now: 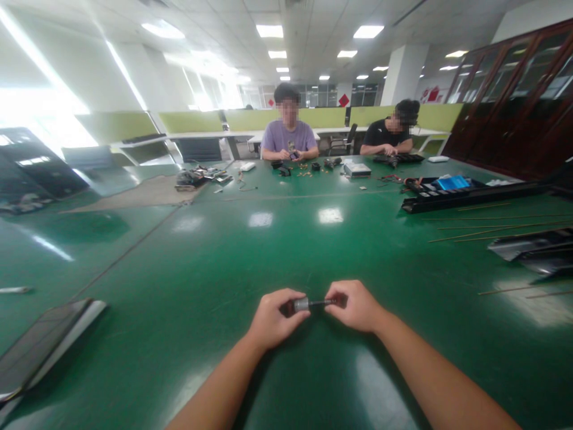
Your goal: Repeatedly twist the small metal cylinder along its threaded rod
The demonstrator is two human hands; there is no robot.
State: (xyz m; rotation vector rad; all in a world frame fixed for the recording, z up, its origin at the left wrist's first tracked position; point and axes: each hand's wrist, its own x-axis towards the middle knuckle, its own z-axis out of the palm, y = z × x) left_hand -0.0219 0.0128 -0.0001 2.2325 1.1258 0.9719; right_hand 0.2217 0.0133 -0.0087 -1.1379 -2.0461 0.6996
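Near the front middle of the green table (pixel 215 269), my left hand (pixel 271 319) is closed around a small silver cylinder (pixel 301 304), with thumb and fingertips at its sides. A thin dark shaft (pixel 319 303) runs from the cylinder towards the right. My right hand (pixel 358 307) pinches the far end of this shaft, where a dark reddish bit shows between the fingers. The piece lies about level between both hands, above the tabletop. Its exact kind is too small to make out, and its ends are partly hidden by my fingers.
Two people sit across the table, one in a purple shirt (pixel 290 137), one in black (pixel 380 134). Small parts, a silver box (pixel 357 170) and a long black tray (pixel 447 194) lie nearer them. Thin rods (pixel 496 227) lie right, a flat dark panel (pixel 42 343) left.
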